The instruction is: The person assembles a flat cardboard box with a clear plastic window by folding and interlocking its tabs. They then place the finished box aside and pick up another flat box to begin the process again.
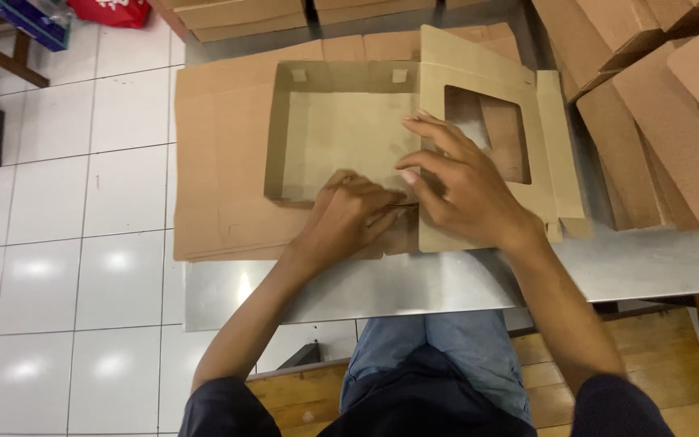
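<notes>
Knees in blue jeans sit nearest to you, above a wooden bench, with your two forearms reaching forward over the near edge of the metal tabletop.

Your left hand lies curled at the near wall of the cardboard box, its fingers bent tight and pinching the folded edge of that wall against the flat sheet below. How firmly they clamp it you cannot tell, since the knuckles hide the fingertips.

Your right hand lies just beside the left one, touching it at the thumb. Its fingers are spread loosely and pressed flat on the box's lid panel, holding nothing between them. The fingertips reach the seam where the lid meets the tray, and the palm covers the lid's near corner.

Beyond the fingers, the tray part of the box stands open, its walls upright, with two small tabs showing on the far wall. The lid's square window cutout lies just right of your right fingertips.

Under the box lies a stack of flat cardboard sheets. Farther off on the right, more flat cardboard pieces lean in a pile; white floor tiles lie to the left.
</notes>
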